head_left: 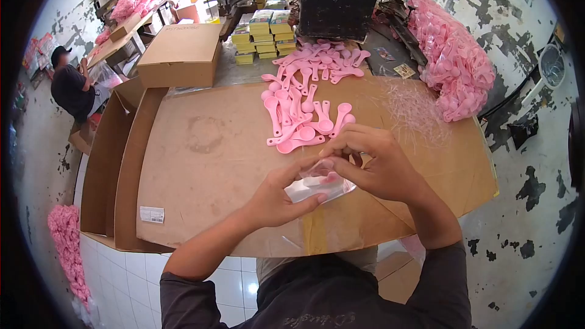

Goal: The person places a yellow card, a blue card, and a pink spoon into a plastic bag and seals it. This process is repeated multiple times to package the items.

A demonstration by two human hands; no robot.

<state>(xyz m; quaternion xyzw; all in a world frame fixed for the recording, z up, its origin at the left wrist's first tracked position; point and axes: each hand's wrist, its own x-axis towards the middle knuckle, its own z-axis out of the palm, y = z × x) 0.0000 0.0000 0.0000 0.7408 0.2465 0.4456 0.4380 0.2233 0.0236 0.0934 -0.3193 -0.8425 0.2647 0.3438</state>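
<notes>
Between my hands is a clear plastic bag (314,190) with something pink showing inside, held above the front of the cardboard-covered table. My left hand (280,195) grips the bag's left side, thumb in front. At its upper right edge, the fingers of my right hand (372,161) are pinched together on the plastic. Just beyond my hands lies a loose pile of pink plastic measuring spoons (298,116), spreading toward the back of the table. My fingers partly hide the bag's opening and the pink item.
An open cardboard box (125,164) stands along the left edge, a closed carton (181,52) behind it. Stacked yellow-edged cards (263,33) sit at the back. A big bag of pink spoons (454,64) and plastic strips (417,109) lie right. Another person (72,88) is far left.
</notes>
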